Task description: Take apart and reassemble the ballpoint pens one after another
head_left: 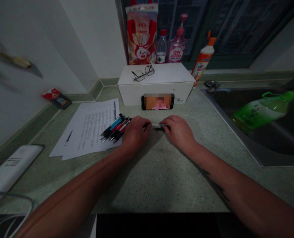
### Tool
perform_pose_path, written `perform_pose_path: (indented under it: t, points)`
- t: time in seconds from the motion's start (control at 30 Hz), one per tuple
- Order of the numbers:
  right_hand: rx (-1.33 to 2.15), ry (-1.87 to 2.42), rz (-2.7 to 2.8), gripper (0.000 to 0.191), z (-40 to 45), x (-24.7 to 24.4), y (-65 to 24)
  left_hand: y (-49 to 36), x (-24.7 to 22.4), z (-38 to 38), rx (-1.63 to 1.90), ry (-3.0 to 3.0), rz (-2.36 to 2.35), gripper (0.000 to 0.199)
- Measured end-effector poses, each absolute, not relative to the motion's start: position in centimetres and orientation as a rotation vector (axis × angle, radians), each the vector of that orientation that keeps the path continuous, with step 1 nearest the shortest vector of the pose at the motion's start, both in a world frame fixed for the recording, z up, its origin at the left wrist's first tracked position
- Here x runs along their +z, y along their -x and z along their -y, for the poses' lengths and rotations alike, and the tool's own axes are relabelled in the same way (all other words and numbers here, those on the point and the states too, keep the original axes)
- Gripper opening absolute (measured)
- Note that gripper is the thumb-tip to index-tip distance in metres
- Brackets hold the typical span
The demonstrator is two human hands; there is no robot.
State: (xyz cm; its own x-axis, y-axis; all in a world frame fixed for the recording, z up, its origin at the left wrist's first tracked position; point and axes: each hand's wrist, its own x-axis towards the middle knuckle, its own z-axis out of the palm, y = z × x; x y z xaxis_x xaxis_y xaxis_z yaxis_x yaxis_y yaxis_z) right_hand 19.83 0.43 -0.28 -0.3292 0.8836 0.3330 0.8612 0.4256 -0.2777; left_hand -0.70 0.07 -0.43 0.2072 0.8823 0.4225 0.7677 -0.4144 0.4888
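The left hand (135, 133) and right hand (179, 133) rest curled on the table (147, 178), closed on either end of a thin silver pen part (159, 125) lying between them. Their fingers hide its ends. A small black piece (158, 129) sits beneath it, too shadowed to make out. Just beside the left hand, a bundle of pens (116, 127) overlaps loose papers (87, 127).

Thin metal piece (159, 125), identity unclear

Printed papers (87, 129) lie on the speckled counter (162, 178); eyeglasses (143, 72) top a white box (132, 94).
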Motion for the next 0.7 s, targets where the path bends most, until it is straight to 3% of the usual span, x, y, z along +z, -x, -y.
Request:
perform_pose_path:
  t: [0.7]
  points:
    - [0.174,1.198,2.248,0.009,-0.26,-0.53,-19.16,0.5,-0.67,-0.05,0.93,-2.406,-1.418,0.019]
